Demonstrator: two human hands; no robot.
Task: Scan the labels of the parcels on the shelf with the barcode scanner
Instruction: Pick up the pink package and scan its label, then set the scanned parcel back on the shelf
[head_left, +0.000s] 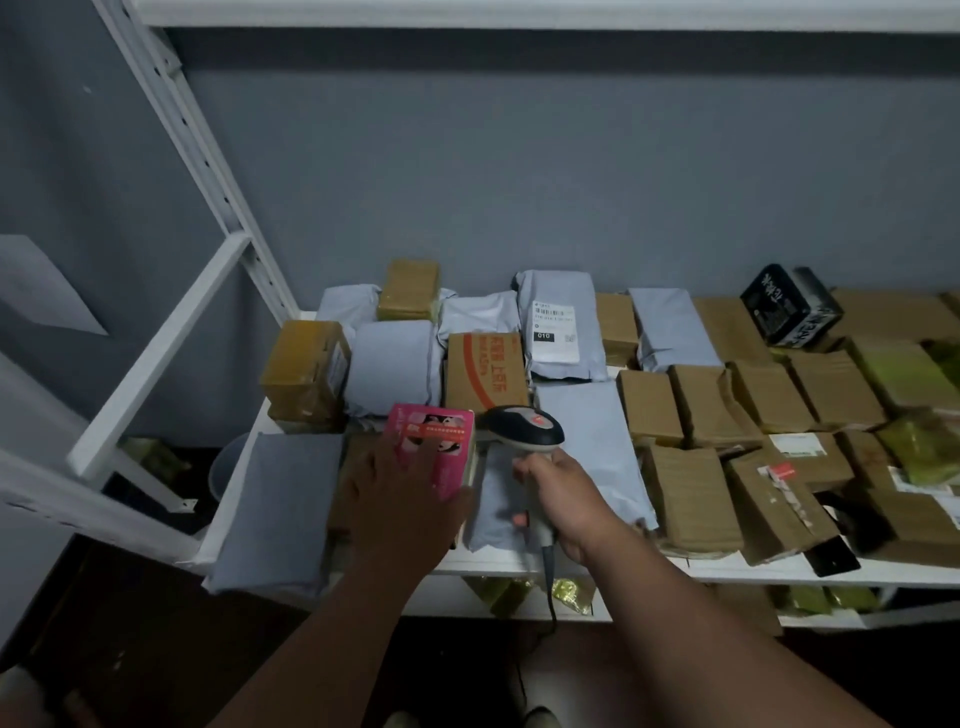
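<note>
A white shelf (779, 574) carries several parcels: grey mailer bags, brown cardboard boxes and tape-wrapped packs. My left hand (400, 499) holds a pink box (434, 447) tilted up at the shelf's front left, fingers spread over its top face and thumb at its near edge. My right hand (561, 493) grips the handle of a grey and black barcode scanner (524, 431), whose head sits just right of the pink box and points toward it. The scanner's cable hangs below my wrist. A grey bag (558, 325) further back shows a white barcode label.
A white upright post and diagonal brace (171, 332) stand at the left. A black box (789, 312) leans at the back right. Green packs (924, 447) lie at the far right. Another shelf below holds more parcels (566, 592). A grey wall is behind.
</note>
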